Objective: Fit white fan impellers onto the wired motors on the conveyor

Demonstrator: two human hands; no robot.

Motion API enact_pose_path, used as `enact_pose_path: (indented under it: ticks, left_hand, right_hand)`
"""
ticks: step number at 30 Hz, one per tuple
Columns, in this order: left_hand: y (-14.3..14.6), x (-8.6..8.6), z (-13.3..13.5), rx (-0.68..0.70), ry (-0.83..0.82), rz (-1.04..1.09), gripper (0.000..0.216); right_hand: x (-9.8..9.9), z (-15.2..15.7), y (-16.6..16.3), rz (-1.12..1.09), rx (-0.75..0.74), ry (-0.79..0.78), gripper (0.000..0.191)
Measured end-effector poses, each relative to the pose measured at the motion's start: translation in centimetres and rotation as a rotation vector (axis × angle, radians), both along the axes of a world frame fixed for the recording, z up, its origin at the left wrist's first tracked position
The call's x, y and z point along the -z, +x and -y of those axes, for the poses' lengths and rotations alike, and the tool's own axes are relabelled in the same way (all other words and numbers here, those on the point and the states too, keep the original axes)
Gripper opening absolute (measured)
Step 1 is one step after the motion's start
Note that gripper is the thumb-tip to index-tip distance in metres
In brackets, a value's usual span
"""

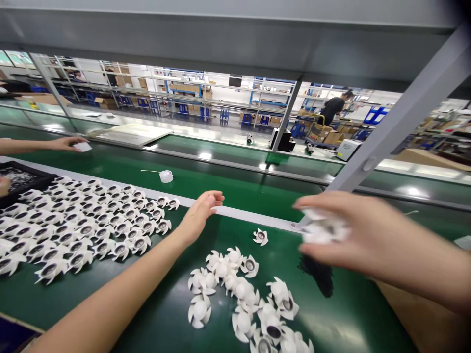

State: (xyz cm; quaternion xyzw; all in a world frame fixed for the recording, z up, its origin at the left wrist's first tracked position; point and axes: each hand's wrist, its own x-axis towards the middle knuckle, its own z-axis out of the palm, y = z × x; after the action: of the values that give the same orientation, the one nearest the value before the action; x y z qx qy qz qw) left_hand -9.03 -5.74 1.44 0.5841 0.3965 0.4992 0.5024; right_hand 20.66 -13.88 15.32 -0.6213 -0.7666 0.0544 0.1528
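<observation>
My right hand, blurred by motion, is closed around white fan blades at the right, above the green work surface; how many it holds I cannot tell. My left hand is over the grey strip in the middle, fingers loosely stretched and nothing seen in them. Below and between the hands lies a loose pile of white fan blades, some hub up, some showing the dark hub ring. A single fan blade sits apart behind the pile. To the left, many fan blades stand in close rows, dark rings upward.
At the left, a co-worker's hand holds a small white piece above the green belt. A round white part with a wire lies on the belt. A black tray is far left. A slanted metal post rises near my right hand.
</observation>
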Motion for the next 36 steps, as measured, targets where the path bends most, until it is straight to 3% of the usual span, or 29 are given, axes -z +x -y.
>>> enact_pose_path:
  ticks: [2,5,8,11,15,20,23,27,30,32,36]
  left_hand:
    - [0.4,2.3,-1.3,0.01,-0.05,0.05,0.067]
    - [-0.2,4.7,-1.6,0.1,-0.072,0.086,0.068]
    - [-0.9,5.2,-1.3,0.143,-0.055,0.104,0.07]
    - [-1.1,5.1,-1.2,0.174,0.022,-0.003,0.07]
    - [-1.0,4.9,-1.5,0.174,0.14,-0.111,0.069]
    - [-0.9,4.8,-1.4,0.195,0.121,-0.075,0.066]
    - [-0.9,4.7,-1.2,0.215,0.156,-0.109,0.066]
    - [-0.8,4.2,-0.9,0.265,0.227,-0.211,0.069]
    - [-0.9,3.8,-0.7,0.307,0.28,-0.357,0.068]
    - [-0.9,3.6,-0.6,0.348,0.333,-0.454,0.064]
    - [-0.9,3.2,-0.5,0.449,0.428,-0.536,0.061]
  right_hand:
    - [1.5,-2.2,-4.4,-0.072,-0.228,-0.163,0.058]
    - [5.2,-5.6,-10.1,-0.176,-0.33,-0.329,0.056]
    - [8.7,-7.7,-12.9,-0.272,-0.371,-0.403,0.047]
    - [10.9,-8.1,-13.6,-0.417,-0.443,-0.363,0.05]
    - [12.2,-7.8,-13.5,-0.505,-0.544,-0.305,0.052]
    - [11.9,-7.1,-12.3,-0.482,-0.617,-0.404,0.084]
    - [11.0,-6.4,-11.1,-0.516,-0.62,-0.456,0.071]
    - [10.3,-5.9,-8.6,-0.487,-0.516,-0.395,0.044]
    - [10.5,-6.3,-5.9,-0.384,-0.34,-0.268,0.035]
    - [10.7,-6.7,-4.1,-0.26,-0.24,-0.265,0.038]
    - [11.0,-6.9,-2.1,-0.039,-0.186,-0.422,0.055]
